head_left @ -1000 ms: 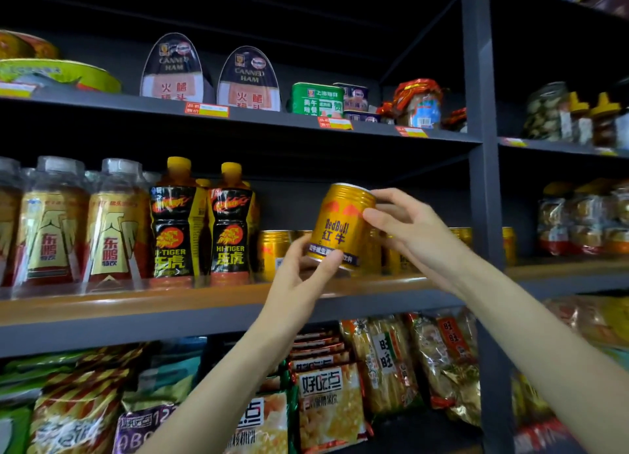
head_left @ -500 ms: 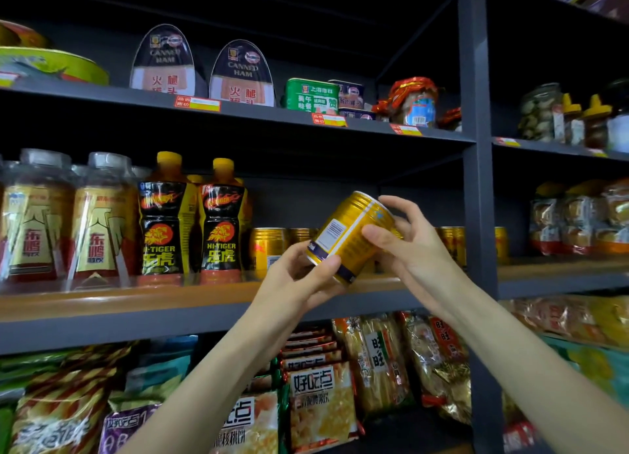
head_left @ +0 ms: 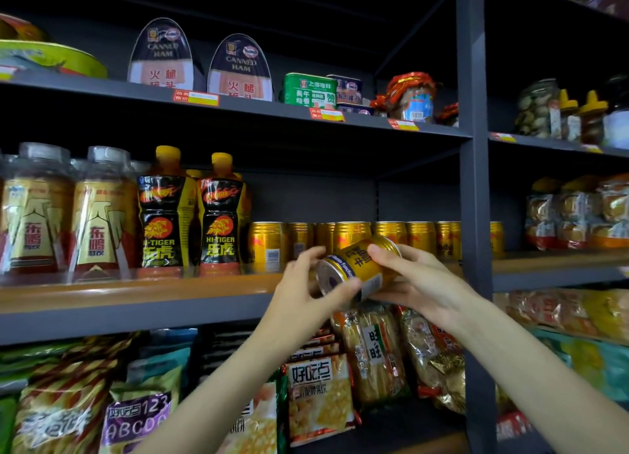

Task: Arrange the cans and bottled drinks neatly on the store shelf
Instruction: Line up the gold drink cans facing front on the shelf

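Observation:
A gold Red Bull can lies nearly on its side in front of the middle shelf, its bottom end turned toward me. My left hand grips its lower end and my right hand grips its upper end. Behind it a row of gold cans stands along the shelf. Left of them stand two black Hi-Tiger bottles and clear-capped yellow bottles.
A dark upright post divides the shelving just right of my hands. Canned ham tins and jars sit on the shelf above. Snack bags fill the shelf below. Jars stand in the right bay.
The can has tipped from nearly upright to almost on its side and has come lower, in front of the shelf edge. Both hands kept hold of it.

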`<action>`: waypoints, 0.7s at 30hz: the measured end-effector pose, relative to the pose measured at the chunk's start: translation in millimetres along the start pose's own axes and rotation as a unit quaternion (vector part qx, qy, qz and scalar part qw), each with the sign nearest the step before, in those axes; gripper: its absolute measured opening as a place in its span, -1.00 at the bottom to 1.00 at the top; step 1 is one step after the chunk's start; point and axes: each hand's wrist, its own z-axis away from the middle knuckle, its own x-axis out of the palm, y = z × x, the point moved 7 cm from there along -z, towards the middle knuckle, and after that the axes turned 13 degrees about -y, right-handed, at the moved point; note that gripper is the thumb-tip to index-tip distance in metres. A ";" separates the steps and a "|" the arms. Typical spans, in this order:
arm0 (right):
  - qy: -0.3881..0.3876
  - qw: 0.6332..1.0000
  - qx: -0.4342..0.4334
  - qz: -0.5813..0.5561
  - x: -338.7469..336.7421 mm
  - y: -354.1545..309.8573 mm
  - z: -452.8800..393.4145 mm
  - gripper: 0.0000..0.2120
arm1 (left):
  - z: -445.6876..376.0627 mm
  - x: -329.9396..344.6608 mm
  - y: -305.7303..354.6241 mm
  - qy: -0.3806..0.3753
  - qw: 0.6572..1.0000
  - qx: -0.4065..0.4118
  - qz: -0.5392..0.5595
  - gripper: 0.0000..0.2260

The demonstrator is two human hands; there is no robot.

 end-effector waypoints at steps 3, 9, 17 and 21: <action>0.005 0.999 -0.015 0.031 -2.8 -4.0 0.8 -0.35 | -0.3 14.1 -14.9 -0.082 0.954 -0.068 0.280 -0.59; -0.017 0.993 -0.029 0.113 3.5 -10.8 2.7 -0.47 | 3.6 8.7 -25.6 0.019 0.978 -0.035 0.204 -0.46; -0.039 0.986 -0.123 0.105 6.5 -32.1 17.0 -0.46 | 3.2 3.4 -12.7 -0.014 0.989 0.050 0.142 -0.37; -0.031 0.972 -0.162 0.165 7.7 -42.0 21.3 -0.46 | 2.1 5.8 -10.8 -0.050 0.981 0.053 0.181 -0.38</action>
